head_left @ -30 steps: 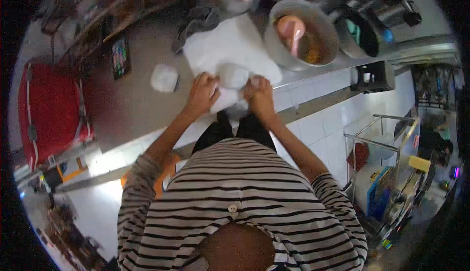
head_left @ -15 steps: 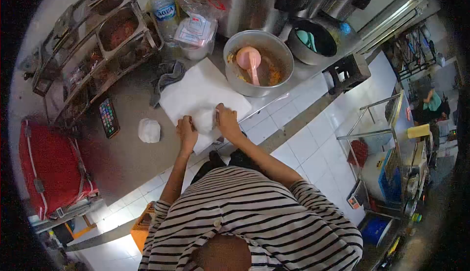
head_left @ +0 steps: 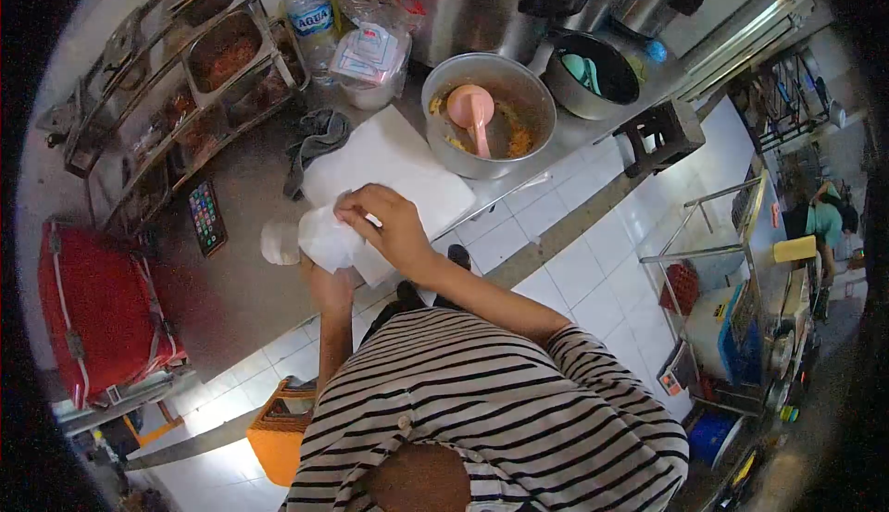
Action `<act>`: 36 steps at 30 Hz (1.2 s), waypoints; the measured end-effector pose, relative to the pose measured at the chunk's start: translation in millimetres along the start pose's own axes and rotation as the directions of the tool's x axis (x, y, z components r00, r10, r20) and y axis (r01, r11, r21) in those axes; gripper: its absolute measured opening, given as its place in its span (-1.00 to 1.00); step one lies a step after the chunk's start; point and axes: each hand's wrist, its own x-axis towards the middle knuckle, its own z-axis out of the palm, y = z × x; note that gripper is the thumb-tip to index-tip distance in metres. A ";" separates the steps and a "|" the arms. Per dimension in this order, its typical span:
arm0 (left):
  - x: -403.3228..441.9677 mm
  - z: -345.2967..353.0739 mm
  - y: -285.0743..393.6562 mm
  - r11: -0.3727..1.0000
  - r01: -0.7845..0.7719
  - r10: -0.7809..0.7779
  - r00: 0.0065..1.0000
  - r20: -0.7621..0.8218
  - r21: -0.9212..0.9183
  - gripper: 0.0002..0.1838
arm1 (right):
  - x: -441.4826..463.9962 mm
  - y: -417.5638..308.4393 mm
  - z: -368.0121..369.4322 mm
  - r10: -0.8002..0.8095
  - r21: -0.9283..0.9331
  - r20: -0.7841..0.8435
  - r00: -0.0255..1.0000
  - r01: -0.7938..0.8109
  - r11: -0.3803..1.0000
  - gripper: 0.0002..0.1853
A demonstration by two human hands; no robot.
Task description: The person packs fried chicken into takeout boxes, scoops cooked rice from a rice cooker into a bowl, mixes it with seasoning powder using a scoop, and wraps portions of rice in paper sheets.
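A white packet [head_left: 330,240], which looks wrapped in paper, is between my two hands over the near left part of the white paper sheets [head_left: 407,156]. My right hand [head_left: 389,227] pinches its upper right edge, fingers bent. From below, my left hand [head_left: 328,288] holds the packet; its fingers are mostly hidden and slightly blurred. A second white packet [head_left: 278,243] lies on the steel table [head_left: 255,304] just left of it, partly covered by the held one. What is inside the packets is hidden.
A pot [head_left: 440,156] with a pink ladle [head_left: 470,106] stands behind the sheets, near the table edge. A dark grey cloth [head_left: 315,146], a phone [head_left: 206,218], a water bottle [head_left: 308,12] and a rack of food trays [head_left: 227,54] stand around. One person [head_left: 822,220] is far right.
Both hands have moved left with the packet, off the middle of the sheets toward the second packet. My left hand has gone underneath it; my right hand has come over its top edge.
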 end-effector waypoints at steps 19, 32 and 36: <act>-56.7 -148.1 14.6 0.640 0.034 0.321 0.896 -0.306 0.768 -0.38 | -16.9 0.0 129.5 0.377 0.205 0.856 0.355 -0.901 0.383 -0.14; -91.3 -197.0 -95.5 0.845 0.314 -0.098 0.886 -0.453 0.432 -0.40 | -54.1 48.3 228.2 0.193 0.152 0.783 0.591 -0.482 0.863 -0.43; -59.6 -224.1 -102.7 0.918 0.281 -0.085 0.829 -0.552 0.280 -0.47 | -49.0 54.5 188.7 -0.476 -0.034 0.540 0.695 0.583 0.812 -0.55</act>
